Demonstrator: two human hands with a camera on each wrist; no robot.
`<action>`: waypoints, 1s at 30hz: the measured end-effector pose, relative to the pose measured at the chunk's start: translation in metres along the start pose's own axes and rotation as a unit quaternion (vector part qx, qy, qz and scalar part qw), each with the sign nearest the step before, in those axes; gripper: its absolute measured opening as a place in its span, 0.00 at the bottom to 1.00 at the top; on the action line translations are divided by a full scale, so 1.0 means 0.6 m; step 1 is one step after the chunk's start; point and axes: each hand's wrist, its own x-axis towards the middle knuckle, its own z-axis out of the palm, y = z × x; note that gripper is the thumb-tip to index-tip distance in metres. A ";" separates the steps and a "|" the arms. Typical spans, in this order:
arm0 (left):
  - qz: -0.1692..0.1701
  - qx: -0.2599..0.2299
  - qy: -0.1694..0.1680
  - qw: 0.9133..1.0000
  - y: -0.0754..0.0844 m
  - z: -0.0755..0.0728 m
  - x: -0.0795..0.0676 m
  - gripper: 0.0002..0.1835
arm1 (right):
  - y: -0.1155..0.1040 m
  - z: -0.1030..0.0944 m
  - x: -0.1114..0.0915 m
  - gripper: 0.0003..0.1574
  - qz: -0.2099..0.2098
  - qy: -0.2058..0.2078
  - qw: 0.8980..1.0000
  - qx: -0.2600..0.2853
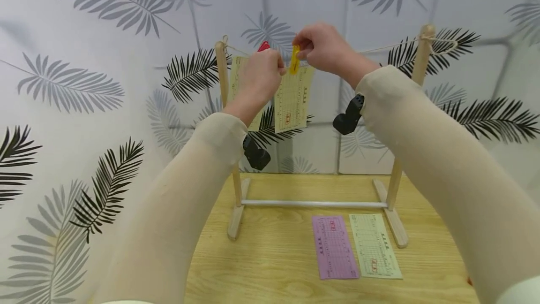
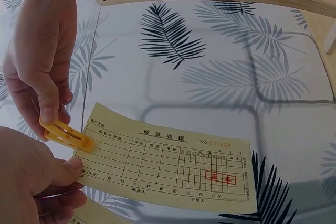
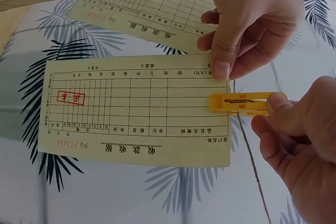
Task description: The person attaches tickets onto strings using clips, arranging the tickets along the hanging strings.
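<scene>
The pale yellow receipt (image 3: 136, 108) hangs at the cord (image 2: 92, 51), its end in a yellow clothespin (image 1: 294, 62) pinched by the right hand's (image 1: 325, 49) fingers; the left hand's (image 1: 262, 72) fingers pinch its corner. A shallow bite could drop it. Printed: 收款收据, No 243468; red stamp (image 2: 220, 178) 正本.

Yellow slip (image 2: 168, 163) in the yellow clip (image 2: 68, 136): headed 收款收据, No 243468 in red, boxed red stamp (image 2: 220, 177) reading 正本. Purple slip (image 1: 336, 247): print too small to read.
</scene>
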 end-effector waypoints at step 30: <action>0.019 -0.008 0.008 1.000 -0.003 0.020 -0.009 0.08 | 0.033 0.001 -0.021 0.27 0.018 0.008 0.999 0.032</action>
